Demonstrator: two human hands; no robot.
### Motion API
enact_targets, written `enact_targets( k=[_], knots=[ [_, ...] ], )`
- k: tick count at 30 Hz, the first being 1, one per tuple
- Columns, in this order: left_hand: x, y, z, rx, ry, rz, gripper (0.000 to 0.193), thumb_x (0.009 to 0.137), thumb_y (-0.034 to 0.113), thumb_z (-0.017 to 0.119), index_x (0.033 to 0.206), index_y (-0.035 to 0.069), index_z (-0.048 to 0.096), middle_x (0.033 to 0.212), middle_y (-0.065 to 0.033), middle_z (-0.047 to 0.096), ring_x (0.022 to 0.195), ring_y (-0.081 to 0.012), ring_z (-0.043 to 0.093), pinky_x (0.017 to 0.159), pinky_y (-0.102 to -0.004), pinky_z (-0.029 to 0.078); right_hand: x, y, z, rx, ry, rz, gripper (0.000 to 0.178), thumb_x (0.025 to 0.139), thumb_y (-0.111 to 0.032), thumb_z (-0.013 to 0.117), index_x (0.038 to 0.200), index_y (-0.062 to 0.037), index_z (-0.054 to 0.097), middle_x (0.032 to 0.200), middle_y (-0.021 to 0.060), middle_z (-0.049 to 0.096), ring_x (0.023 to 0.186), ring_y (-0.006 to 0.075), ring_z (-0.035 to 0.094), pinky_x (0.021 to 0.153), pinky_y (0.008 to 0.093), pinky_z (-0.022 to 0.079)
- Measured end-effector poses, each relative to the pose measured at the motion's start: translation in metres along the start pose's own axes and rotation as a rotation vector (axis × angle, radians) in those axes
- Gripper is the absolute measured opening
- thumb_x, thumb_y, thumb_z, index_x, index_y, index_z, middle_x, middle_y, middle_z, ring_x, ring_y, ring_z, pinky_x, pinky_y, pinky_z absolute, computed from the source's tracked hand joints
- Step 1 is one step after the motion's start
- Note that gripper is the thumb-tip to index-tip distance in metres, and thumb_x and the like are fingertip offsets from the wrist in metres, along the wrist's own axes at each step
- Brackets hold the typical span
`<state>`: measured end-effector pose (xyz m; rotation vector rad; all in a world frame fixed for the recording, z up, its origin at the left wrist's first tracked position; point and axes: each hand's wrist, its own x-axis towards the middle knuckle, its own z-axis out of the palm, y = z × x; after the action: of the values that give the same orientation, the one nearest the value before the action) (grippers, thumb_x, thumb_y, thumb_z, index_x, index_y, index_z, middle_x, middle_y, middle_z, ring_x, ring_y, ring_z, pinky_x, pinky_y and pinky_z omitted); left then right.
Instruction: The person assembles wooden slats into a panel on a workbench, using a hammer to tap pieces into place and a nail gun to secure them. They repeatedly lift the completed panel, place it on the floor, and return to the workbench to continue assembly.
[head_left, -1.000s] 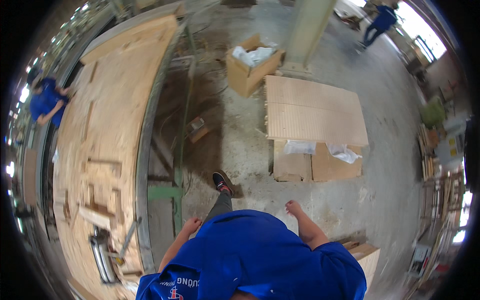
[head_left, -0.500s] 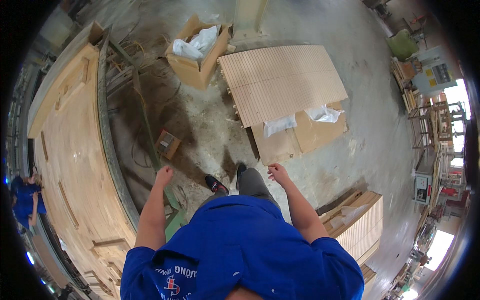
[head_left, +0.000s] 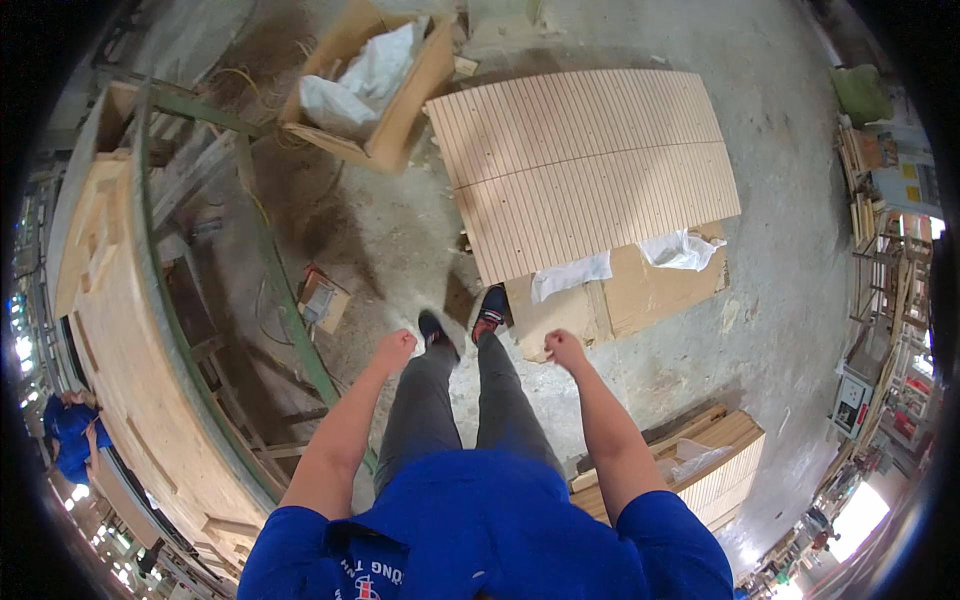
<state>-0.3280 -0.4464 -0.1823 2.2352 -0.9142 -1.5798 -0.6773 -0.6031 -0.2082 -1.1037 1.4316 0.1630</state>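
Observation:
My left hand (head_left: 395, 350) hangs in front of me with its fingers curled closed, and nothing shows in it. It is over the floor beside my left leg. My right hand (head_left: 566, 350) is also curled closed and looks bare, a little blurred. Nearest to it lies a brown cardboard sheet (head_left: 640, 290) on the floor. On that cardboard rests a stack of grooved wooden panels (head_left: 590, 150), with white plastic sheeting (head_left: 682, 250) sticking out below. Neither hand touches the panels.
An open cardboard box (head_left: 425, 90) with white plastic stands ahead left. A green metal frame (head_left: 285, 280) and long wooden table (head_left: 120, 330) run along my left; a small carton (head_left: 322, 302) lies nearby. More panels (head_left: 720, 480) are stacked right. A co-worker (head_left: 75, 435) is far left.
I have stepped forward; the panel stack and the box are closer. My left hand has swung inward to the right, and my right foot is now ahead.

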Motion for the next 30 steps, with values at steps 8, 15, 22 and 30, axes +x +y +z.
enact_targets(
  k=[8,15,22,30],
  knots=[
    [0.209,0.042,0.061,-0.471,-0.007,-0.251,0.031,0.086,0.029,0.047,0.09,0.001,0.058,0.079,-0.0121,0.064,0.072,-0.022,0.061,0.064,-0.0326,0.048,0.156,-0.034,-0.079,0.533,0.282,0.181,0.027,0.087,-0.027,0.052,0.108,-0.0102,0.051,0.089,0.0049,0.06,0.072,0.0158,0.06,0.058,0.028,0.047],
    [0.344,0.006,0.11,0.017,0.104,-0.044,0.042,0.084,0.035,0.051,0.109,0.001,0.054,0.102,-0.0184,0.062,0.099,-0.0327,0.058,0.085,-0.0392,0.044,0.276,0.031,-0.091,0.775,0.519,0.397,0.038,0.087,-0.031,0.054,0.119,-0.0132,0.046,0.121,0.0053,0.044,0.102,0.025,0.049,0.078,0.0434,0.046],
    [0.399,-0.003,0.138,-0.005,-0.045,-0.131,0.059,0.088,0.05,0.041,0.108,-0.005,0.053,0.103,-0.0226,0.06,0.1,-0.0352,0.057,0.086,-0.0405,0.043,0.342,0.075,-0.106,0.927,0.555,0.332,0.061,0.086,-0.043,0.052,0.135,-0.012,0.032,0.136,0.009,0.036,0.114,0.0292,0.043,0.088,0.0438,0.04],
    [0.359,0.011,0.134,-0.027,-0.048,-0.098,0.062,0.088,0.055,0.036,0.096,-0.004,0.055,0.093,-0.0261,0.061,0.092,-0.0404,0.058,0.078,-0.0467,0.045,0.343,0.058,-0.112,1.323,0.479,0.32,0.065,0.082,-0.057,0.047,0.124,-0.0085,0.044,0.127,0.0089,0.044,0.113,0.0268,0.045,0.094,0.0449,0.037]
  ],
)
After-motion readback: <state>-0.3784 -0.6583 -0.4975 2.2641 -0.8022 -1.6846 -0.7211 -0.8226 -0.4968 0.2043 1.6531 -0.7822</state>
